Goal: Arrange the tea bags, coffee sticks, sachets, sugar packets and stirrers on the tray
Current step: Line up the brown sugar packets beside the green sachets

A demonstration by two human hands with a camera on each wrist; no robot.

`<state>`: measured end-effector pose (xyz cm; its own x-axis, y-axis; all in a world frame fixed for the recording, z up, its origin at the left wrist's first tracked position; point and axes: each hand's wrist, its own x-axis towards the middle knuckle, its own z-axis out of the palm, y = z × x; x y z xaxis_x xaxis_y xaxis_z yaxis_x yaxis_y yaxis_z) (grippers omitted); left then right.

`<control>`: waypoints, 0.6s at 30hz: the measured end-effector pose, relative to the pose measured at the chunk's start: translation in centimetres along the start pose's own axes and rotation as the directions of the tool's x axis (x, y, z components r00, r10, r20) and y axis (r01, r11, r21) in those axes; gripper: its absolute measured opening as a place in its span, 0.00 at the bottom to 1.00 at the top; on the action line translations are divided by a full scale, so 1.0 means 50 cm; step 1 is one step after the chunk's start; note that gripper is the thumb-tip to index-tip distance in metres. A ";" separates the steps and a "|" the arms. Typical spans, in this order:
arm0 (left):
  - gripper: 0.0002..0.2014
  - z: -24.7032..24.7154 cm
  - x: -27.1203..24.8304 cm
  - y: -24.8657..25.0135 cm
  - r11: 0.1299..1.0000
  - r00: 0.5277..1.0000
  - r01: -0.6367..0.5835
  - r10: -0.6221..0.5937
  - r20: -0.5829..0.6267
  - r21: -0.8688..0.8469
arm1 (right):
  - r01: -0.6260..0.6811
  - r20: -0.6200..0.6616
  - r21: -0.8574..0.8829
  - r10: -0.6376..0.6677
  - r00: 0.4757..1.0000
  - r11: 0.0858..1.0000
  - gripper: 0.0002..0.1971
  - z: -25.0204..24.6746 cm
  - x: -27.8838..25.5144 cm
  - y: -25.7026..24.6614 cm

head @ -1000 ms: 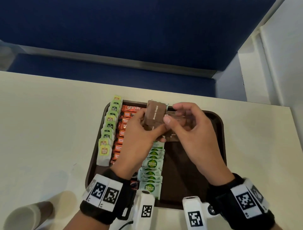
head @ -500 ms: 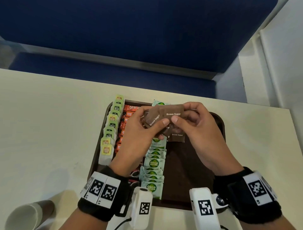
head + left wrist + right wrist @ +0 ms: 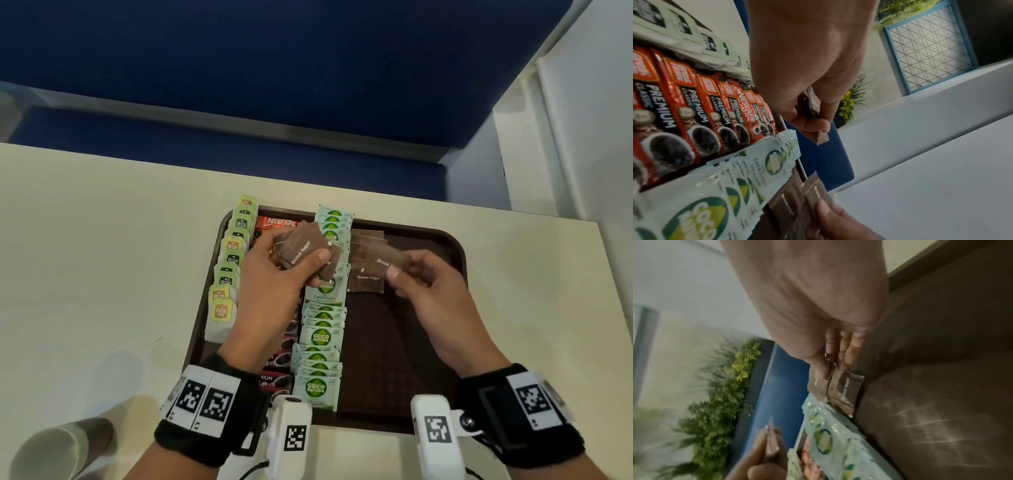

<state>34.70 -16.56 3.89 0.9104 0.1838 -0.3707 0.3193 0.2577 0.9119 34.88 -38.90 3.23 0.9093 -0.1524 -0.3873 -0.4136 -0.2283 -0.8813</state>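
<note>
A dark brown tray [image 3: 455, 253] holds a left row of tea bags [image 3: 224, 274], a row of red coffee sticks [image 3: 279, 222], and a row of green Coco Sugar sachets [image 3: 322, 337]. My left hand [image 3: 294, 263] grips a small stack of brown sugar packets [image 3: 303, 250] above the coffee sticks and sachets; the stack [image 3: 810, 105] also shows in the left wrist view. My right hand [image 3: 400, 270] pinches one brown sugar packet [image 3: 387, 258] over several brown packets [image 3: 366, 274] lying on the tray right of the sachets. That packet [image 3: 834, 382] looks blurred in the right wrist view.
A paper cup [image 3: 51, 448] lies at the table's near left corner. The right part of the tray [image 3: 404, 342] is bare. Beyond the cream table [image 3: 102, 240] runs a blue bench [image 3: 274, 85]; a white wall [image 3: 582, 120] stands on the right.
My hands were together on the stack of brown sugar packets; they have drawn apart. The right hand has carried one packet to the right, over the packets on the tray.
</note>
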 end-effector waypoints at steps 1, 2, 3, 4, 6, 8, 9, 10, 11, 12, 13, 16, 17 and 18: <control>0.21 -0.005 -0.001 -0.004 1.000 1.000 0.002 -0.002 -0.009 -0.004 | 0.019 0.011 -0.094 -0.018 1.000 0.995 0.11 0.002 -0.001 0.013; 0.20 -0.009 -0.002 -0.008 1.000 1.000 0.001 -0.001 -0.014 -0.002 | 0.030 0.018 -0.152 -0.028 0.999 0.988 0.12 0.005 -0.003 0.025; 0.20 -0.012 -0.004 -0.011 1.000 1.000 -0.002 0.002 -0.019 0.003 | 0.034 0.017 -0.183 -0.032 0.999 0.983 0.14 0.008 -0.003 0.035; 0.20 -0.016 -0.005 -0.013 1.000 1.000 -0.004 0.004 -0.024 0.011 | 0.035 0.006 -0.205 -0.035 0.999 0.978 0.16 0.011 -0.003 0.044; 0.19 -0.021 -0.007 -0.017 0.999 1.000 -0.001 0.002 -0.027 0.033 | 0.034 -0.019 -0.243 -0.040 0.999 0.970 0.18 0.017 -0.003 0.055; 0.18 -0.024 -0.009 -0.020 0.999 1.000 0.004 -0.003 -0.025 0.048 | 0.045 -0.032 -0.275 -0.056 0.998 0.960 0.20 0.021 -0.004 0.062; 0.18 -0.025 -0.009 -0.021 0.999 1.000 0.006 -0.005 -0.025 0.050 | 0.056 -0.038 -0.289 -0.070 0.997 0.956 0.21 0.023 -0.004 0.065; 0.18 -0.026 -0.010 -0.022 0.999 1.000 0.009 -0.008 -0.025 0.050 | 0.070 -0.045 -0.296 -0.087 0.995 0.953 0.22 0.025 -0.004 0.067; 0.18 -0.027 -0.010 -0.023 0.999 1.000 0.011 -0.010 -0.027 0.051 | 0.082 -0.054 -0.302 -0.103 0.993 0.950 0.23 0.027 -0.004 0.068; 0.18 -0.027 -0.011 -0.023 0.999 1.000 0.012 -0.010 -0.027 0.051 | 0.092 -0.062 -0.316 -0.118 0.991 0.944 0.24 0.029 -0.003 0.071; 0.19 -0.027 -0.011 -0.024 0.999 1.000 0.013 -0.011 -0.028 0.053 | 0.099 -0.066 -0.337 -0.128 0.990 0.936 0.25 0.031 -0.002 0.072; 0.18 -0.025 -0.012 -0.024 0.998 0.999 0.015 -0.013 -0.031 0.060 | 0.104 -0.054 -0.355 -0.132 0.990 0.929 0.26 0.036 -0.002 0.077; 0.18 -0.024 -0.012 -0.024 0.998 0.999 0.015 -0.013 -0.031 0.060 | 0.106 -0.051 -0.350 -0.132 0.990 0.931 0.26 0.036 -0.003 0.078; 0.18 -0.024 -0.012 -0.024 0.998 0.999 0.016 -0.014 -0.033 0.061 | 0.108 -0.050 -0.351 -0.134 0.990 0.930 0.26 0.037 -0.003 0.079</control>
<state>33.49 -15.85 2.81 0.8965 0.2111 -0.3894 0.3496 0.2028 0.9147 33.20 -37.98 -0.69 0.9531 -0.1682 -0.2516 -0.3023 -0.5665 -0.7666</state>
